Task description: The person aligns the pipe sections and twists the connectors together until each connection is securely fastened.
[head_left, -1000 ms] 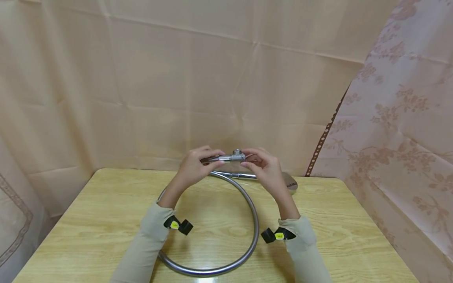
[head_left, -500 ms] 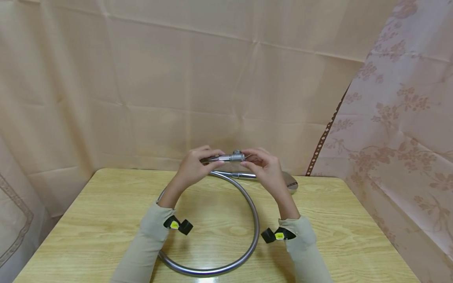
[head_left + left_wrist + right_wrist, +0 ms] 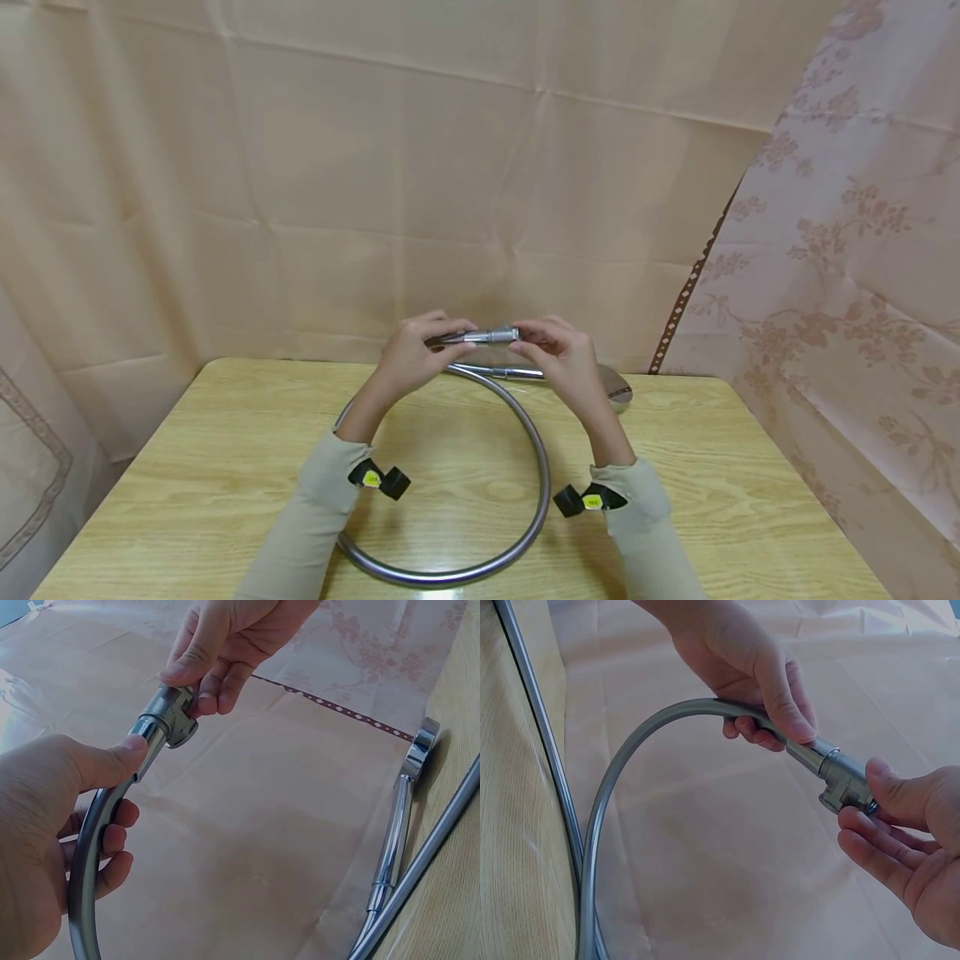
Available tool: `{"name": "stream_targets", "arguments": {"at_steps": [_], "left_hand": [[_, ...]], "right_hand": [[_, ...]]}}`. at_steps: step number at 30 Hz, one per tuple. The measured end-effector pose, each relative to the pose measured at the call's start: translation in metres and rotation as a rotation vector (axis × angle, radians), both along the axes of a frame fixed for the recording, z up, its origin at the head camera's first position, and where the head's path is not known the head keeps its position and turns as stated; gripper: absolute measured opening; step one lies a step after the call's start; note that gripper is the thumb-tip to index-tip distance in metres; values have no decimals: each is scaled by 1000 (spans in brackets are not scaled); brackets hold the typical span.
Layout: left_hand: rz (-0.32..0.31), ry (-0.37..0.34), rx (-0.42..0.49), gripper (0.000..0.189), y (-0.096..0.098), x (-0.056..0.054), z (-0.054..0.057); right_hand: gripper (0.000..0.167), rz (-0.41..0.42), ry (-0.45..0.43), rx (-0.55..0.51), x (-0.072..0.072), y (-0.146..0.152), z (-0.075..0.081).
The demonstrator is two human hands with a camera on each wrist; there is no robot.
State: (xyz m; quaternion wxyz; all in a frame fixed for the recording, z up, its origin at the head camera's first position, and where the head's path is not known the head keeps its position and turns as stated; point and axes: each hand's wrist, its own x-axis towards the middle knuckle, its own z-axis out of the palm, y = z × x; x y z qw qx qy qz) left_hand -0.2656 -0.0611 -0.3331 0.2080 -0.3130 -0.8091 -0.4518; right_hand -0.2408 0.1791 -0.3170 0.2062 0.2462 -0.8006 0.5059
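Note:
Above the back of the table, my left hand [image 3: 408,357] grips the end of a grey shower hose [image 3: 626,754], with the thumb along its chrome end sleeve [image 3: 148,735]. A small metal tee fitting [image 3: 846,784] sits in line on that sleeve. My right hand [image 3: 564,350] pinches the fitting's far end between thumb and fingertips. In the right wrist view, the side branch of the fitting points down and toward the lower left. From the held end, the hose bends down to the table.
On the wooden table [image 3: 247,467] the hose lies in a wide loop below both arms. A chrome shower head [image 3: 619,392] lies at the back right, partly behind the right hand. Beige cloth [image 3: 450,167] hangs behind the table, and a floral cloth [image 3: 862,250] at the right.
The tee fitting has turned about its length: its side branch, upright before, no longer shows on top in the head view. Both hands have stayed nearly in place.

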Motion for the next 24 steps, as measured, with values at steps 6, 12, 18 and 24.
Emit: {"name": "stream_targets", "arguments": {"at_steps": [6, 12, 18, 24], "left_hand": [[0, 2, 5, 23, 1, 2, 0], [-11, -1, 25, 23, 1, 1, 0], [-29, 6, 40, 23, 1, 1, 0], [-34, 8, 41, 23, 1, 1, 0]], "right_hand": [[23, 8, 6, -5, 0, 1, -1], [31, 83, 44, -33, 0, 2, -1], [35, 155, 76, -47, -1, 3, -1], [33, 154, 89, -51, -1, 3, -1]]}}
